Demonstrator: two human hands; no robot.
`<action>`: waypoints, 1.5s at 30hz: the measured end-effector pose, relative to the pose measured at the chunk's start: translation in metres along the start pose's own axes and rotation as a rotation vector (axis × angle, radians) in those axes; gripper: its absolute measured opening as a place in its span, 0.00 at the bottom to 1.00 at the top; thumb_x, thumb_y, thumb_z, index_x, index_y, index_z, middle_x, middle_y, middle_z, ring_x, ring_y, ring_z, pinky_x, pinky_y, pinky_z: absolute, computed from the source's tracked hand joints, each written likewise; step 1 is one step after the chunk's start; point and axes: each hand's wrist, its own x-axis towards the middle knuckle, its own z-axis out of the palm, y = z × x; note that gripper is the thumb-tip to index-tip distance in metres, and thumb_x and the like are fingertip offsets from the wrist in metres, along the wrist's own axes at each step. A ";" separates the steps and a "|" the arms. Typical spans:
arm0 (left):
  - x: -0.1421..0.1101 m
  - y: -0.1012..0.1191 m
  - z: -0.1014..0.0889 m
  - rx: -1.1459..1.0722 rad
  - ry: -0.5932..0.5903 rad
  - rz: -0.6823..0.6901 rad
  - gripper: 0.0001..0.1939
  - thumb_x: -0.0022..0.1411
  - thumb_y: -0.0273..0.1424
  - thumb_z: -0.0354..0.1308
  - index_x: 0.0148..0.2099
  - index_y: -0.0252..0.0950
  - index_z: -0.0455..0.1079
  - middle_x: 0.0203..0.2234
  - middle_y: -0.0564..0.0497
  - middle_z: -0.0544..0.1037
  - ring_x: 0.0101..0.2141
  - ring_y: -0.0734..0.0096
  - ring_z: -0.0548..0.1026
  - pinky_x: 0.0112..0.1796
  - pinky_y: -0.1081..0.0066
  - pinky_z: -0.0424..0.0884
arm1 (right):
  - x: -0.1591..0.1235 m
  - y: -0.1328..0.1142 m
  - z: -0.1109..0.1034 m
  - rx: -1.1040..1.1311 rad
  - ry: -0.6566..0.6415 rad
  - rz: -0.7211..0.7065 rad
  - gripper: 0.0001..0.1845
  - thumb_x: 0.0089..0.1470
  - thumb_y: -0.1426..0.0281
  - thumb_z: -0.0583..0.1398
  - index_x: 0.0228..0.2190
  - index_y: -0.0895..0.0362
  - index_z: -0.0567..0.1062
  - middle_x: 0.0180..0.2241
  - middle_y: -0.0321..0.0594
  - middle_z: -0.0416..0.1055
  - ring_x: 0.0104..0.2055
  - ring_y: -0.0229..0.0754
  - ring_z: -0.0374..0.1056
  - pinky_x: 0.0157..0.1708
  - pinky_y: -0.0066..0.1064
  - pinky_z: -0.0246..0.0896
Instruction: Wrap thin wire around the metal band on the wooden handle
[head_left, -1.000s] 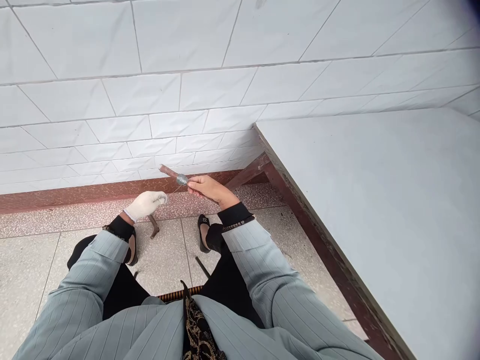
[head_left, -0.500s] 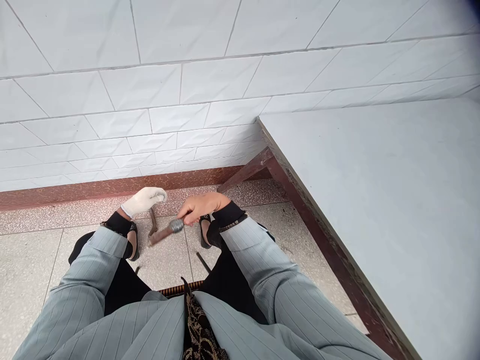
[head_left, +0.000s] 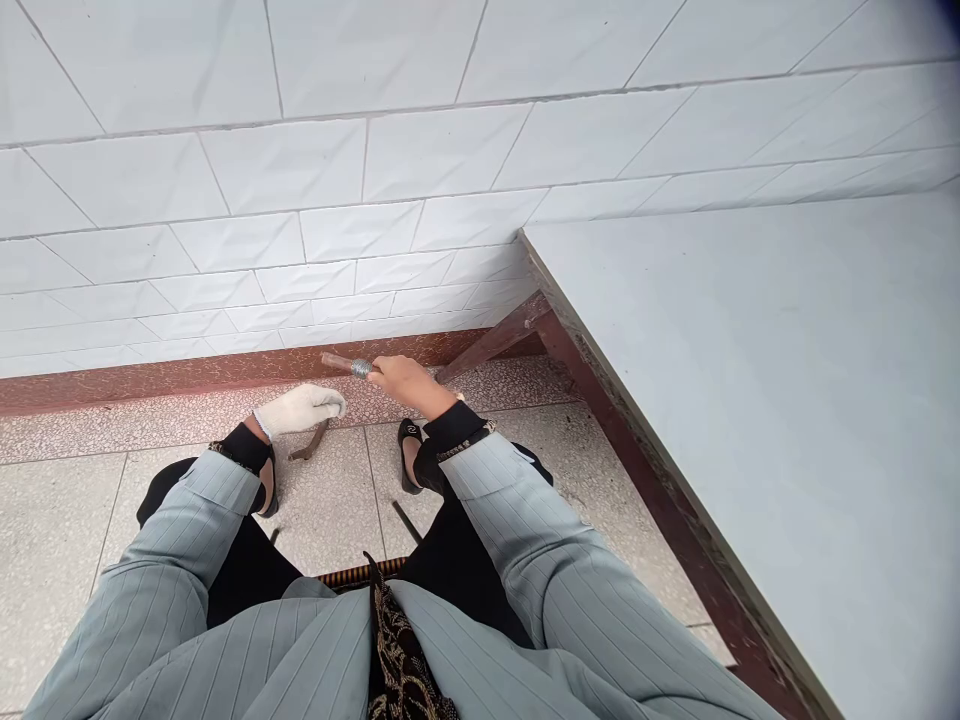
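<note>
My left hand (head_left: 301, 409), in a white knit glove, is closed with its fingers curled together. From beneath it a bent brown piece of wood (head_left: 310, 443) slants down to the left, its upper end hidden by the glove. My bare right hand (head_left: 411, 384) is wrapped round one end of a wooden stick (head_left: 339, 362) bound with a coil of grey metal wire (head_left: 361, 368). This stick points left, above and apart from my gloved hand. Whatever part lies inside the right fist is hidden.
A white tiled wall (head_left: 247, 240) with a reddish-brown skirting (head_left: 150, 375) stands in front. To the right is a pale tabletop (head_left: 750, 400) on a dark red frame (head_left: 622, 440). Speckled floor tiles (head_left: 330, 500) lie between my black shoes (head_left: 409, 432).
My right hand has risen toward the wall, and the wire-bound stick has swung from pointing down-left to nearly level. The left hand has shifted slightly right and down, its bent wood tilting.
</note>
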 end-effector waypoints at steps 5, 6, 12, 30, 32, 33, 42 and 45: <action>0.002 -0.009 0.003 0.108 0.019 0.020 0.15 0.68 0.36 0.49 0.38 0.35 0.75 0.32 0.50 0.78 0.35 0.69 0.74 0.41 0.70 0.67 | -0.005 -0.011 0.010 -0.080 -0.466 -0.179 0.11 0.61 0.73 0.59 0.30 0.64 0.79 0.32 0.51 0.77 0.34 0.42 0.71 0.33 0.31 0.53; 0.002 -0.011 0.003 0.117 0.018 0.037 0.15 0.68 0.36 0.49 0.39 0.35 0.75 0.33 0.50 0.79 0.36 0.68 0.74 0.42 0.70 0.67 | -0.006 -0.013 0.011 -0.045 -0.571 -0.237 0.11 0.60 0.74 0.59 0.27 0.63 0.78 0.28 0.47 0.76 0.31 0.40 0.69 0.31 0.30 0.53; 0.001 -0.015 -0.002 0.012 0.076 -0.014 0.15 0.67 0.37 0.50 0.42 0.34 0.74 0.38 0.49 0.80 0.40 0.68 0.76 0.47 0.69 0.69 | -0.017 -0.012 -0.007 0.380 -0.882 -0.533 0.08 0.57 0.69 0.61 0.30 0.62 0.77 0.25 0.34 0.72 0.27 0.33 0.63 0.30 0.27 0.55; -0.003 -0.007 -0.006 -0.029 0.086 0.001 0.13 0.68 0.35 0.49 0.40 0.34 0.72 0.36 0.51 0.78 0.39 0.70 0.73 0.47 0.70 0.67 | -0.004 0.017 -0.012 0.266 0.121 -0.014 0.10 0.64 0.70 0.56 0.34 0.61 0.76 0.33 0.43 0.75 0.33 0.40 0.65 0.33 0.31 0.49; -0.003 -0.009 -0.006 -0.006 0.107 -0.009 0.13 0.68 0.35 0.49 0.40 0.34 0.73 0.37 0.51 0.78 0.39 0.70 0.74 0.47 0.70 0.67 | -0.003 0.015 -0.011 0.122 0.081 -0.010 0.13 0.66 0.69 0.55 0.38 0.62 0.78 0.39 0.48 0.78 0.39 0.43 0.68 0.34 0.32 0.48; -0.003 -0.009 -0.007 0.011 0.121 -0.017 0.13 0.67 0.35 0.49 0.40 0.35 0.73 0.37 0.51 0.79 0.39 0.70 0.74 0.47 0.70 0.67 | -0.003 0.014 -0.010 0.070 0.055 -0.014 0.14 0.66 0.68 0.55 0.41 0.63 0.78 0.42 0.50 0.78 0.41 0.45 0.69 0.34 0.32 0.49; -0.001 -0.014 -0.004 0.071 0.118 0.028 0.13 0.67 0.35 0.50 0.41 0.35 0.74 0.39 0.50 0.80 0.40 0.69 0.76 0.46 0.69 0.69 | -0.014 -0.013 -0.001 0.200 -0.845 -0.409 0.12 0.62 0.69 0.58 0.41 0.62 0.80 0.24 0.35 0.69 0.25 0.35 0.60 0.28 0.28 0.52; -0.001 -0.018 -0.003 -0.009 0.131 0.011 0.13 0.66 0.36 0.51 0.41 0.35 0.74 0.38 0.49 0.80 0.40 0.69 0.76 0.46 0.69 0.69 | -0.018 -0.006 -0.006 0.464 -0.903 -0.519 0.17 0.60 0.67 0.61 0.49 0.62 0.78 0.24 0.32 0.68 0.25 0.33 0.60 0.27 0.26 0.52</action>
